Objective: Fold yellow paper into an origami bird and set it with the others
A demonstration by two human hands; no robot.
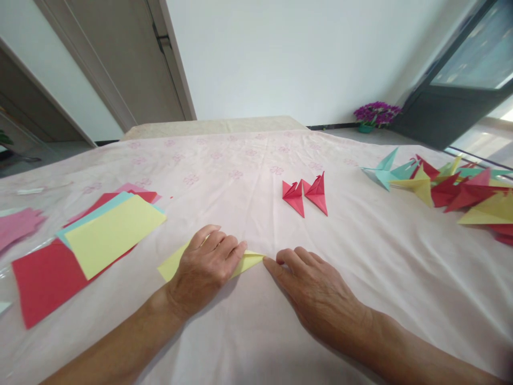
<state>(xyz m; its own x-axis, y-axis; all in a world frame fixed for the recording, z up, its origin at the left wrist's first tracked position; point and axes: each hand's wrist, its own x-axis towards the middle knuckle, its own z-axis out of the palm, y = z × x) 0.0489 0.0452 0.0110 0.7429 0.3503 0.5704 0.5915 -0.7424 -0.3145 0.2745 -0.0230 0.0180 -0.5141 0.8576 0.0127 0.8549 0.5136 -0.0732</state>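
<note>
A partly folded sheet of yellow origami paper lies on the cloth in front of me, narrowing to a point at its right end. My left hand covers its middle, fingers curled and pressing it down; the folds underneath are hidden. At the pointed tip, my right hand holds the paper with thumb and index finger, its other fingers bent inward. Beyond the hands stand two red folded paper cranes, side by side.
Flat coloured sheets in yellow, blue and red overlap at the left, near pink paper. Several folded cranes are heaped at the far right. A pale flowered tablecloth covers the table. Purple flowers stand on the floor behind.
</note>
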